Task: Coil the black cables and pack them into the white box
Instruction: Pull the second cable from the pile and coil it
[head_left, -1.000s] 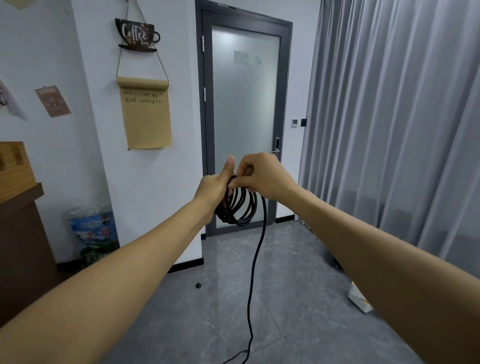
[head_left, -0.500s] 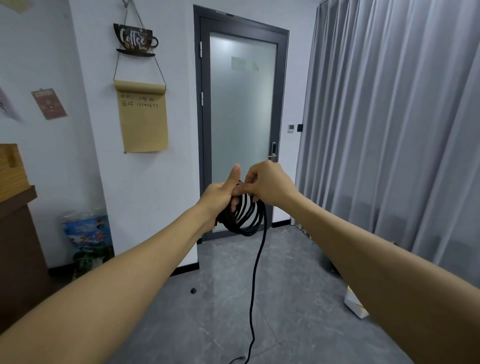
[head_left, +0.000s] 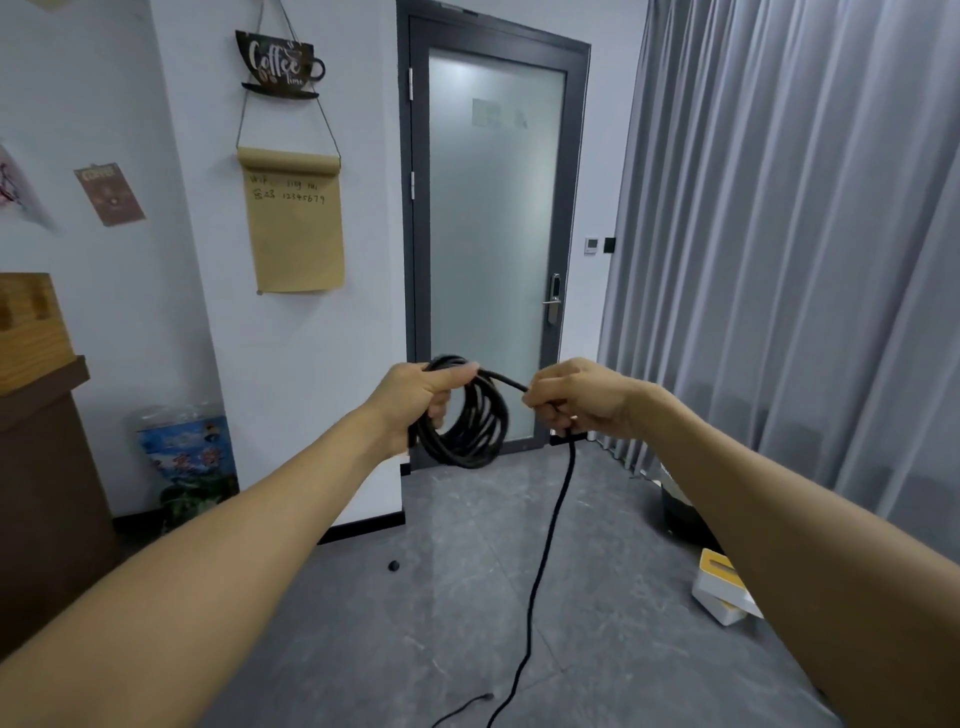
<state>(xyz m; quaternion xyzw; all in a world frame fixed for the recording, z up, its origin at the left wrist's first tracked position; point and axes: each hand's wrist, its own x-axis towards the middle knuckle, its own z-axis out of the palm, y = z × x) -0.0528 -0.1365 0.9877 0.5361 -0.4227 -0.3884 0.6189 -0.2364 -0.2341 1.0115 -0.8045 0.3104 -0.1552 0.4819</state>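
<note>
Left hand (head_left: 415, 397) gripped the coil (head_left: 470, 431); right hand (head_left: 576, 402), just beside it, pinched the cable (head_left: 545, 551) trailing down below.

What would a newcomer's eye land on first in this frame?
Dead centre, the left hand grips a coil of thin black cable, while the right hand pinches the strand leading off it; the loose tail drops to the grey tiled floor. Behind stands a frosted glass door with a dark frame, and a white box with a yellow top sits low right by the grey curtain.
</note>
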